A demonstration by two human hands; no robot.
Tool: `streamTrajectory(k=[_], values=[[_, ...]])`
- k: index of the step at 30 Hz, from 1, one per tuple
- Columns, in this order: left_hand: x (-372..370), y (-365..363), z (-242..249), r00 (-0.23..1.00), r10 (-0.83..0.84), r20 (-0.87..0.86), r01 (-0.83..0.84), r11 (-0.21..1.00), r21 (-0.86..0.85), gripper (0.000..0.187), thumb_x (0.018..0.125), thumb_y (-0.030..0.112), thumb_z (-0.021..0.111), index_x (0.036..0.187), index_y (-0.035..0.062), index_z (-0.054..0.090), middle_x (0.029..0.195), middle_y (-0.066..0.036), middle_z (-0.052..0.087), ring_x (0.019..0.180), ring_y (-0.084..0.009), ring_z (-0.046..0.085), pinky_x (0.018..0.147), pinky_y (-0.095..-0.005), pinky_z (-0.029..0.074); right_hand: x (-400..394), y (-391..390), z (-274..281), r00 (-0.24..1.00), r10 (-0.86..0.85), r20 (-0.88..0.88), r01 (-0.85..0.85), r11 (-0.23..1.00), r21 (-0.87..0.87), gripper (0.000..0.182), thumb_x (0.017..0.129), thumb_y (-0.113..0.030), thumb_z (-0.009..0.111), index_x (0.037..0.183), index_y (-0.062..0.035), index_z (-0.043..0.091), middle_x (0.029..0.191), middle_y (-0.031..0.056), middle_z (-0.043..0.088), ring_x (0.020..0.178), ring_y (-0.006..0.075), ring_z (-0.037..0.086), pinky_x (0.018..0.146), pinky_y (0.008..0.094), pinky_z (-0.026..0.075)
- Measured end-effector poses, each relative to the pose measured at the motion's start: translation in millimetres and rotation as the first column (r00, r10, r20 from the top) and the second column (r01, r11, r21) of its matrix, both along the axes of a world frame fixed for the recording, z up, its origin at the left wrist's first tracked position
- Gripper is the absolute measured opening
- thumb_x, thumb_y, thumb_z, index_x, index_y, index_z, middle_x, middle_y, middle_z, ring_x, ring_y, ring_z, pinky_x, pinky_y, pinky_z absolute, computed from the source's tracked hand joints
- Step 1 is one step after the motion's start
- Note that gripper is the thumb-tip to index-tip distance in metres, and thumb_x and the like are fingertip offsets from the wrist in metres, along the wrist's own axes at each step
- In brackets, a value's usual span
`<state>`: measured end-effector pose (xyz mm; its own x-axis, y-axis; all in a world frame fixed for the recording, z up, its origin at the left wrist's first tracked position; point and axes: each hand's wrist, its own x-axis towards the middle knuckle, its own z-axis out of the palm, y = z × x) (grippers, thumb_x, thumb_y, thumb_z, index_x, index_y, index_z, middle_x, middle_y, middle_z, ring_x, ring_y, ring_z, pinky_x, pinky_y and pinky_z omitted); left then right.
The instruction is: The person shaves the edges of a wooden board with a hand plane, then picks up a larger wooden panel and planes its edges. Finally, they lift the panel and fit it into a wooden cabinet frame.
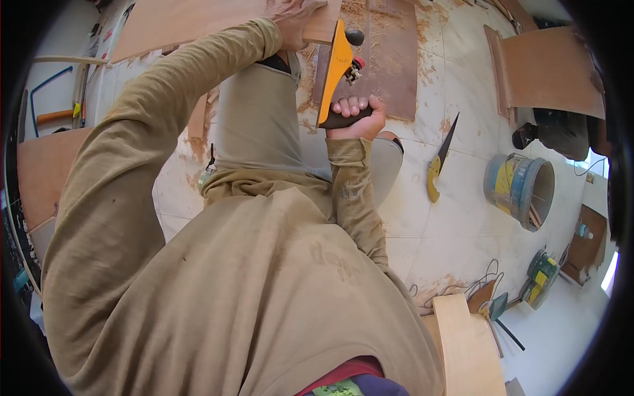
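Observation:
At the top of the view my left hand (pixel 294 21) grips the edge of a reddish-brown wooden board (pixel 198 23). Fingers of my right hand (pixel 363 119) are wrapped round the dark rear handle of an orange hand plane (pixel 337 66). The plane is turned on its side, its dark front knob and red adjuster facing right. Its front end overlaps the end of the board in this view. Under the plane lies a brown panel (pixel 396 72) strewn with wood shavings.
Right of my knee, a handsaw (pixel 438 165) with a yellow handle lies on the tiled floor. Beyond it a dirty bucket (pixel 518 191) lies tipped over. A curved wooden panel (pixel 551 69) stands upper right. A hacksaw (pixel 54 117) is at far left. Pale wood (pixel 465 343) lies lower right.

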<state>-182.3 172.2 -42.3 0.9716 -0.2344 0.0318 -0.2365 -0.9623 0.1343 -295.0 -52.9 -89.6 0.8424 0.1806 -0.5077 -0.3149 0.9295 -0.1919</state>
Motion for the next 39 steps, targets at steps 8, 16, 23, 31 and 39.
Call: streamTrajectory(k=[8, 16, 23, 31, 39], values=[[-4, 1, 3, 1.0, 0.001, 0.025, -0.002, 0.999, 0.042, 0.098, 0.062, 0.034, 0.085, 0.145, 0.0123, 0.038, 0.152, -0.015, 0.031, 0.148, -0.0421, 0.021, 0.107, -0.0762, 0.023, 42, 18, 7, 0.999, -0.009, 0.038, 0.011, 0.999, -0.04, 0.027, 0.083, -0.027, 0.055, 0.064, -0.0161, 0.039, 0.051, -0.0017, 0.033, 0.045, 0.0158, 0.035, 0.052, 0.0346, 0.038], [1, 6, 1, 0.999, -0.036, -0.012, 0.037, 0.997, 0.074, 0.095, 0.06, 0.03, 0.084, 0.143, 0.0097, 0.041, 0.15, -0.016, 0.034, 0.147, -0.0386, 0.024, 0.105, -0.0768, 0.025, -19, 5, 31, 0.998, 0.022, 0.054, -0.014, 0.991, -0.136, 0.025, 0.084, -0.026, 0.053, 0.066, -0.016, 0.039, 0.054, -0.0021, 0.034, 0.046, 0.0151, 0.035, 0.052, 0.0345, 0.037], [11, 35, 3, 0.978, -0.201, 0.055, 0.202, 0.979, -0.014, 0.083, 0.07, 0.048, 0.077, 0.137, 0.01, 0.047, 0.147, -0.017, 0.039, 0.142, -0.0368, 0.032, 0.105, -0.0709, 0.029, 34, 11, 12, 0.996, 0.005, 0.084, 0.005, 0.992, -0.125, 0.026, 0.083, -0.027, 0.052, 0.065, -0.0163, 0.038, 0.054, -0.0016, 0.033, 0.047, 0.015, 0.035, 0.052, 0.0345, 0.037], [74, 49, -25, 0.971, 0.08, 0.224, -0.068, 0.996, -0.062, 0.06, 0.09, 0.05, 0.055, 0.143, 0.0224, 0.046, 0.153, -0.005, 0.038, 0.143, -0.031, 0.032, 0.111, -0.0693, 0.02, -10, -1, 18, 0.996, -0.028, 0.087, 0.032, 0.998, -0.048, 0.028, 0.088, -0.027, 0.051, 0.065, -0.0145, 0.041, 0.054, 0.0001, 0.038, 0.046, 0.0152, 0.037, 0.049, 0.0338, 0.039], [98, 41, -23, 0.953, 0.212, 0.216, -0.197, 0.977, -0.087, 0.055, 0.09, 0.049, 0.052, 0.136, 0.0205, 0.049, 0.146, -0.007, 0.042, 0.143, -0.0308, 0.032, 0.112, -0.0722, 0.015, 19, 8, 22, 0.998, -0.033, 0.053, 0.039, 0.992, -0.119, 0.027, 0.084, -0.027, 0.052, 0.063, -0.0156, 0.04, 0.052, -0.0025, 0.034, 0.044, 0.0143, 0.035, 0.047, 0.0325, 0.037]])
